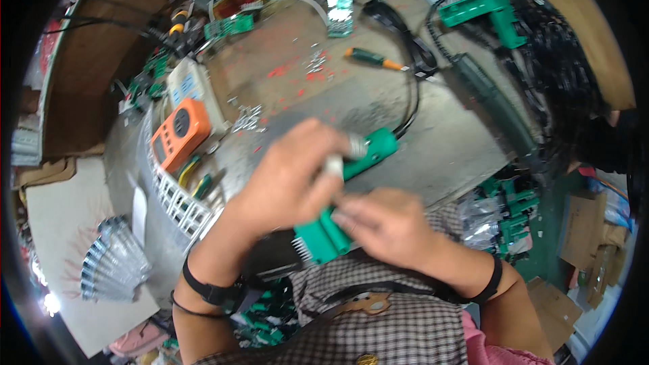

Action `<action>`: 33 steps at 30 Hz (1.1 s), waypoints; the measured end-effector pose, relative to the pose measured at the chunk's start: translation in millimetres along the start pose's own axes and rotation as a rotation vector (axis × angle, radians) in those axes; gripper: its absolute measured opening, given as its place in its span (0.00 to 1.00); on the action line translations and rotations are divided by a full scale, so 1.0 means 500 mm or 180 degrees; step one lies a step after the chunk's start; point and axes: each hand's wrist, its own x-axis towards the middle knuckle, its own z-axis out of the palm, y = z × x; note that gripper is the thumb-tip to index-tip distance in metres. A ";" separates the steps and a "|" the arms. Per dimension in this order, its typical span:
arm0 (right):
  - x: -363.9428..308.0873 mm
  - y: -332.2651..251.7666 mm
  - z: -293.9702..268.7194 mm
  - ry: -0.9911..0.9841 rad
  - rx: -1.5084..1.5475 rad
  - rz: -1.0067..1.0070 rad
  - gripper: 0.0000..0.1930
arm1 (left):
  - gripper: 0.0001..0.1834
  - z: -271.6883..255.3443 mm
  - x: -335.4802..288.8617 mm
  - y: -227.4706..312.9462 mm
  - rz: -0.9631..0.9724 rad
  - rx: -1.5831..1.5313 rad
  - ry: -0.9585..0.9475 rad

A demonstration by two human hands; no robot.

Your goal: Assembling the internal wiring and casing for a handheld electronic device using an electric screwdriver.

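My left hand (291, 176) is closed around a small grey cylindrical part (334, 164) and rests against a green powered hand tool (368, 152) whose black cable runs up the bench. My right hand (389, 226) grips a green plastic comb-like part with white pins (321, 240), held just below the tool. Both hands meet near the bench's front edge, over my checked apron.
An orange meter (179, 134) lies left beside a white wire basket (179, 206). A green-and-orange screwdriver (372, 59), loose screws (249, 118), green circuit boards (230, 27) and green plastic parts (483, 7) crowd the far bench. Bundled metal parts (111, 263) lie lower left.
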 end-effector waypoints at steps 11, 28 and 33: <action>0.062 0.090 -0.369 -0.0188 -0.2053 0.1605 0.36 | 0.13 0.022 -0.001 -0.006 -0.0025 0.1504 0.0932; 0.252 -0.027 -0.167 -0.0717 0.2028 -0.0629 0.15 | 0.43 0.080 0.069 0.018 -0.0913 0.1835 -0.0639; 0.303 0.006 -0.160 -0.2639 0.2724 -0.1074 0.12 | 0.43 0.074 0.071 0.023 -0.0972 0.2180 -0.1289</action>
